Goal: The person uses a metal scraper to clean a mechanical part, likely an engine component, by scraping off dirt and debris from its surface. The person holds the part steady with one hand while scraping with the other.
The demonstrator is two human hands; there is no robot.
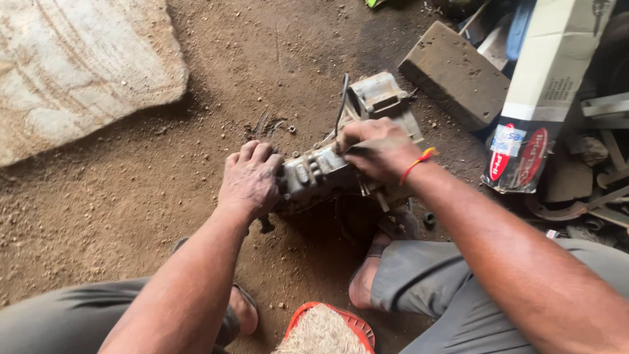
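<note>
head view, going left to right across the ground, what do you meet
pale flat stone → left hand → grey metal engine part → right hand → brown block → long printed carton → scrap metal pieces

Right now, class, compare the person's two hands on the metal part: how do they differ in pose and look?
The left hand grips the end of the grey metal part with fingers curled over it, while the right hand presses down on top, farther along. The right wrist wears an orange thread band; the left wrist is bare. Both hands are bare, dusty, and touching the same part above the dirt floor.
</note>
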